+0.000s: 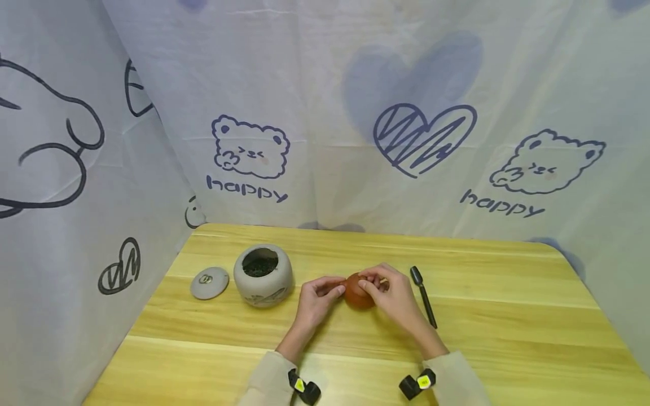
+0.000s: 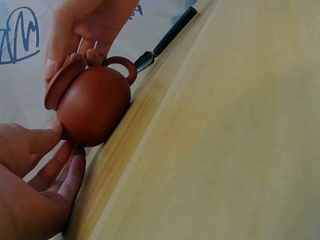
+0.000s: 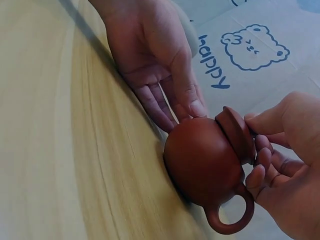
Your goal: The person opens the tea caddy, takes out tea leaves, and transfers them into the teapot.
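Observation:
A small reddish-brown clay teapot (image 3: 202,160) stands on the wooden table, its loop handle toward the right. On the spout side, my left hand (image 1: 316,301) pinches the teapot between thumb and fingers, which cover the spout. My right hand (image 1: 398,296) holds the teapot's lid (image 2: 65,82) at the top, thumb on one side and fingertips on the other. The lid is at the pot's mouth; whether it sits fully down I cannot tell. Just right of my right hand lies a black scoop (image 1: 424,296) with a slim handle.
Left of my hands stands a round grey jar (image 1: 264,290) without its cover, dark leafy bits inside. Its grey lid (image 1: 209,283) lies farther left on the table (image 1: 508,338). A printed cloth (image 1: 325,84) hangs along the table's back and left sides.

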Demonstrator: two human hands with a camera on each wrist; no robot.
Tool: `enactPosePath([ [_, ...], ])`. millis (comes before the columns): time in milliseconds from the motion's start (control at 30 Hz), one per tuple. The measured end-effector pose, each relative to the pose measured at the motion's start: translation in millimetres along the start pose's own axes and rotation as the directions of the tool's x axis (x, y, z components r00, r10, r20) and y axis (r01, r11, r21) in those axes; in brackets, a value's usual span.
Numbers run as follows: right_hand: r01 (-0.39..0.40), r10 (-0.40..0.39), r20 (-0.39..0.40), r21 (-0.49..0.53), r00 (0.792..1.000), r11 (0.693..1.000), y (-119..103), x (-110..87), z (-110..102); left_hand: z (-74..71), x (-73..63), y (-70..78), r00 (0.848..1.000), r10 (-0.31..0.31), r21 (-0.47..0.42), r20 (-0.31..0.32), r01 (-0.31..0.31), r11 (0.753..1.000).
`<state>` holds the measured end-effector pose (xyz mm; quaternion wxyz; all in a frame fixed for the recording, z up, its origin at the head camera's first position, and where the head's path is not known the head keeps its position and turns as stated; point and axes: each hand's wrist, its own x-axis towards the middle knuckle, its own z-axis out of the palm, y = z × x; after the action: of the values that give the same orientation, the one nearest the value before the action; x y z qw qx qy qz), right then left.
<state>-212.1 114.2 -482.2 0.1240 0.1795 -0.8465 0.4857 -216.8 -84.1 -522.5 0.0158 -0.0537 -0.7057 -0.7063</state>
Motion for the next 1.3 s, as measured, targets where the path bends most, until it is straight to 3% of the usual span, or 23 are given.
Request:
enactPosePath([
  [667, 0.008, -0.009, -0.009, -0.088, 1.0, 0.996, 5.1, 2.7, -0.3, 4.3, -0.1, 1.2, 1.0, -0.004, 0.017, -0.003, 0.004, 1.0],
  [900, 0.009, -0.011, -0.02, -0.078, 1.0, 0.997, 5.9, 3.1, 1.5, 3.6, 0.8, 3.0, 0.999, 0.044, 0.039, 0.005, -0.044, 0.998],
  [1133, -0.009, 0.008, -0.019, -0.06, 1.0, 0.998, 5.9, 0.9, 3.2, 3.5, 0.1, 2.1, 0.999, 0.041, 0.069, 0.008, -0.042, 0.997],
  [1300, -0.014, 0.012, -0.024, -0.047, 1.0, 0.999, 5.3, 0.9, 4.4, 1.4, -0.3, 2.4, 0.997, 0.072, 0.101, 0.003, -0.072, 0.992],
])
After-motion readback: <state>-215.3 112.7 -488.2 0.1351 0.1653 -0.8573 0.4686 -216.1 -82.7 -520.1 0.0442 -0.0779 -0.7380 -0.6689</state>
